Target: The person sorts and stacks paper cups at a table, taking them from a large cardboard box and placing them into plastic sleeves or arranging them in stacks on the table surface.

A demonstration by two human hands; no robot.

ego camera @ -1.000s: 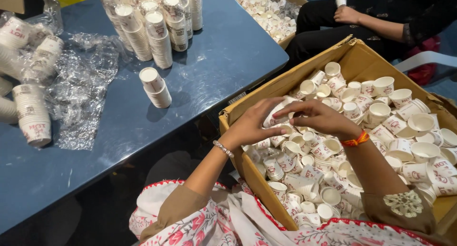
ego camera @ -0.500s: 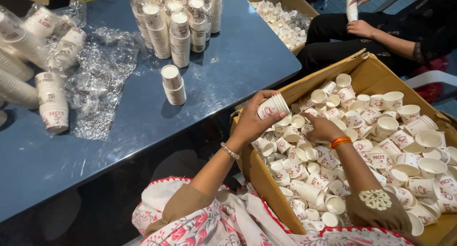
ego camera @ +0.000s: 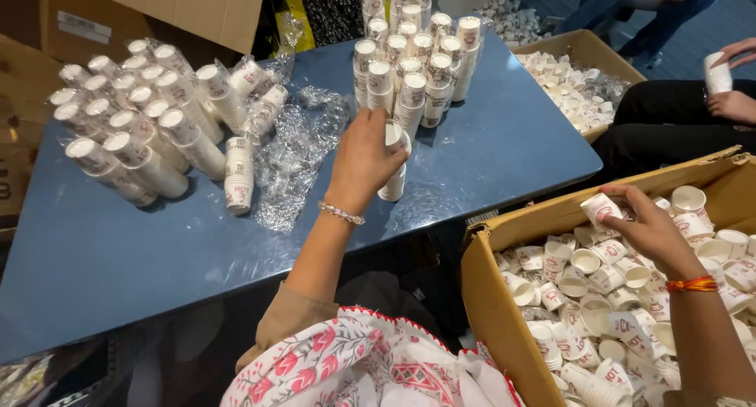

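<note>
Left hand [ego camera: 364, 159] has moved from box [ego camera: 504, 312] to table [ego camera: 118, 249], fingers wrapped round cup stack [ego camera: 394, 183] at table's 1 o'clock. Your right hand [ego camera: 642, 226] pinches single cup [ego camera: 600, 209] over box, at 4 o'clock from stack. Stack grows; sorting continues.

One blue counter [ego camera: 488, 151] carries the stacks of paper cups. About fourteen upright stacks [ego camera: 409, 57] stand at its far edge, one more stack [ego camera: 394, 179] stands alone near the middle, and one short stack [ego camera: 239, 173] stands by the two wrapped bundles [ego camera: 134, 116] of lying stacks (too overlapped to count exactly). Two open cardboard boxes [ego camera: 492, 297] hold loose cups, far too many to count. One sheet of crumpled plastic wrap [ego camera: 295, 151] lies between.
</note>
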